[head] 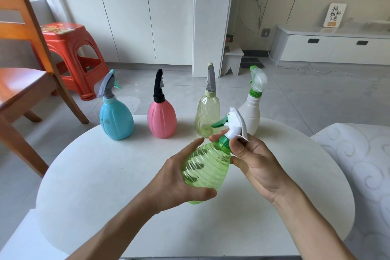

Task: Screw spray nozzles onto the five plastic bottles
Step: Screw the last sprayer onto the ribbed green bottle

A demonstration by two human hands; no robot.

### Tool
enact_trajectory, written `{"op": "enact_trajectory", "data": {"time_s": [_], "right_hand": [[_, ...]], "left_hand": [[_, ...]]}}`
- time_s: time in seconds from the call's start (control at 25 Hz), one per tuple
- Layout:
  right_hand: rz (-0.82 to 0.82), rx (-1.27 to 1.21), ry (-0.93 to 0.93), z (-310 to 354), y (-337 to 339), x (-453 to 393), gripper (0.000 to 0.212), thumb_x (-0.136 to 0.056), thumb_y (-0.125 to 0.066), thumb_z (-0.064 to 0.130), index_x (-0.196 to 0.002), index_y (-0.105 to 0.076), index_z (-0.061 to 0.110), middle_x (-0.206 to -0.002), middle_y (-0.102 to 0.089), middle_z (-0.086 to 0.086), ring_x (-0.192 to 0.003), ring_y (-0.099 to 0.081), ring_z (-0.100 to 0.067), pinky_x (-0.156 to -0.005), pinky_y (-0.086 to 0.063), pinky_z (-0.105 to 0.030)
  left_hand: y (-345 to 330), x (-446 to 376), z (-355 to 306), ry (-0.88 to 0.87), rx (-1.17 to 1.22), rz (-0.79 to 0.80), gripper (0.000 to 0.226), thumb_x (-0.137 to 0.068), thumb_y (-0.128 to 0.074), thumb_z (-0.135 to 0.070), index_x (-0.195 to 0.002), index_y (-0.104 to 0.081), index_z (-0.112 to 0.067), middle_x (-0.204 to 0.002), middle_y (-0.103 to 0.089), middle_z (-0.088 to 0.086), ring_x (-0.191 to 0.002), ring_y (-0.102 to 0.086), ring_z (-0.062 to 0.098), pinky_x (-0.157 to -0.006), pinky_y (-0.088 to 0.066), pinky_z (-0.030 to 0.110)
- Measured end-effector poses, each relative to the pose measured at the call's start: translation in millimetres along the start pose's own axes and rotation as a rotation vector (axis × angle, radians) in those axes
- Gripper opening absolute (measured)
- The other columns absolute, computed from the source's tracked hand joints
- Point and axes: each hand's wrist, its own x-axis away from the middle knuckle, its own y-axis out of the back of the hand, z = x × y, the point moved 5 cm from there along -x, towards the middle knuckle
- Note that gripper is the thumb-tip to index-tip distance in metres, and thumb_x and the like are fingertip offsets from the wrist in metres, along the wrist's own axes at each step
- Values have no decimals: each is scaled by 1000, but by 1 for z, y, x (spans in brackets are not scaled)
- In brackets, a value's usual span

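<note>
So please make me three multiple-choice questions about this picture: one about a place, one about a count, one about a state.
1. Where does the blue bottle stand in the row on the table?
A. Far left
B. Far right
C. Middle

2. How many bottles stand on the table, not held?
A. Two
B. Four
C. Five

3. What is the state of the green bottle?
A. Lying on the table
B. Held in both hands
C. Standing in the row

Answers:
1. A: the blue bottle is left of the pink bottle.
2. B: blue, pink, the clear yellowish bottle and the white bottle.
3. B: the left hand holds the green bottle, the right hand grips its nozzle.
</note>
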Motion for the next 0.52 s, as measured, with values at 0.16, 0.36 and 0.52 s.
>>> {"op": "enact_trajectory", "data": {"time_s": [0.16,0.36,0.52], "right_hand": [[-236,-19,-30,-17,0,1,50,-76,-80,30,-110,-61,-1,-104,-74,-12,-103,-70,-31,-85,-53,-38],[-419,-16,-59,-24,-3,1,54,-70,-81,45,-102,-64,5,-92,-70,-9,-90,-69,-22,-75,-54,-29],[-309,-114,-77,-20,-3,1,31,-88,-62,38,-107,-73,16,-112,-75,-12,-102,-71,-23,-80,-54,-31]], "left_hand": [[0,2,-2,-86,-185,-86,111,-56,-89,-39,-151,-29,-38,-130,-58,-16,-115,-57,7,-93,-50,28],[-7,1,-8,-146,-386,-141,113,-57,-80,-49,-153,-21,-38,-132,-45,-27,-113,-49,1,-84,-32,-3],[1,-2,-10,-169,-383,-200,112,-58,-82,-45,-153,-23,-34,-131,-41,-28,-111,-46,1,-80,-26,-8]]}}
